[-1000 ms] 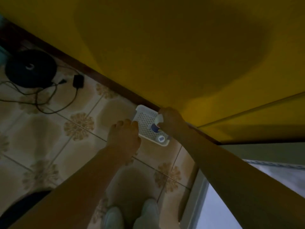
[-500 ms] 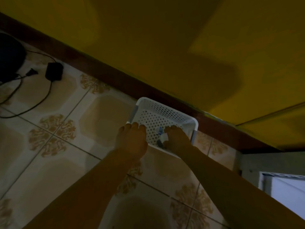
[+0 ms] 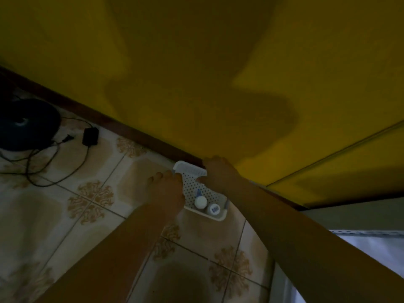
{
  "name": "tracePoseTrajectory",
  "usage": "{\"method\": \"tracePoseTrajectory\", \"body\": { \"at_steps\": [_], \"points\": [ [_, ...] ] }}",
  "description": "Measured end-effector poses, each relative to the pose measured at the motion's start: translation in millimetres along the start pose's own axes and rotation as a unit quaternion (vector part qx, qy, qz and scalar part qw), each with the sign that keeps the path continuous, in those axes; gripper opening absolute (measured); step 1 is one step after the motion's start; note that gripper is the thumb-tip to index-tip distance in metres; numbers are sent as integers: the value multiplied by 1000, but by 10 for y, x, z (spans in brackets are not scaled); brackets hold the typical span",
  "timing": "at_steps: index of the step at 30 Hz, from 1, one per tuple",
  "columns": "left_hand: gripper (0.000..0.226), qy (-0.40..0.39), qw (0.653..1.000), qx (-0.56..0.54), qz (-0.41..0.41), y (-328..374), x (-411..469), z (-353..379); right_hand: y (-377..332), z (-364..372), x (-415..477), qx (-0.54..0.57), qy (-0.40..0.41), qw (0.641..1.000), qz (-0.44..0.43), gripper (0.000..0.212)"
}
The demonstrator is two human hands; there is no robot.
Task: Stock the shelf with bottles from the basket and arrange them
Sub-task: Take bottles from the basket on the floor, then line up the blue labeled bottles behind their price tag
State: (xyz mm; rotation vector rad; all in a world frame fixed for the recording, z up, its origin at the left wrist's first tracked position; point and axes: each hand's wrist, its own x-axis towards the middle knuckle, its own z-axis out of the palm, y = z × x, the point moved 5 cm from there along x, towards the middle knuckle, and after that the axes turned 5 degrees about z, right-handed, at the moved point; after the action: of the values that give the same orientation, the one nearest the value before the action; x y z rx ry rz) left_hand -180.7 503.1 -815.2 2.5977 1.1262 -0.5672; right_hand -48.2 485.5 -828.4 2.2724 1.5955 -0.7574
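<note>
Bottles [image 3: 200,202], two by their caps, stand in the basket [image 3: 190,169] on the floor [image 3: 65,215] by the wall [image 3: 196,62]. Left hand [image 3: 168,190] and right hand [image 3: 219,173] curl fingers [image 3: 157,176] round its rims. Shelving seems wholly ahead.

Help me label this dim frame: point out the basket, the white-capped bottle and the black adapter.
basket [image 3: 191,170]: head view, on its far rim.
bottle [image 3: 200,202]: head view, middle of its white cap.
adapter [image 3: 90,136]: head view, middle of its black body, on the floor.
</note>
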Motion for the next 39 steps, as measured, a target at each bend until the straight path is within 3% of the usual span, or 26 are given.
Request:
{"method": "tracePoseTrajectory", "body": {
  "at_steps": [3, 9, 14, 20, 26, 36, 39],
  "points": [
    [36, 26, 1000, 7, -3, -34, -450, -936, -203, -868, -525, 9, 15, 1000, -3, 41],
    [20, 114, 993, 5, -26, -128, -1427, -2968, -530, -2791, -1736, -7, 67, 998, -13, 50],
    [14, 139, 990, 13, -20, 126, -2331, -4405, -702, -4327, -2858, 5, 149, 989, -14, 51],
    [41, 148, 989, -11, -24, 465, -3123, -5498, -730, -5804, -4220, -20, 267, 963, -43, 55],
    [31, 238, 970, -1, 46, 1206, -3976, -6163, -387, -6261, -5721, 13, 341, 940, -1, 51],
    [47, 291, 923, -17, 253, 3063, -5383, -6538, 599, -5917, -8179, 18, 415, 894, 167, 41],
    [38, 291, 896, -42, 332, 3813, -5809, -6584, 1051, -5712, -8940, 42, 431, 873, 227, 35]
  ]
}}
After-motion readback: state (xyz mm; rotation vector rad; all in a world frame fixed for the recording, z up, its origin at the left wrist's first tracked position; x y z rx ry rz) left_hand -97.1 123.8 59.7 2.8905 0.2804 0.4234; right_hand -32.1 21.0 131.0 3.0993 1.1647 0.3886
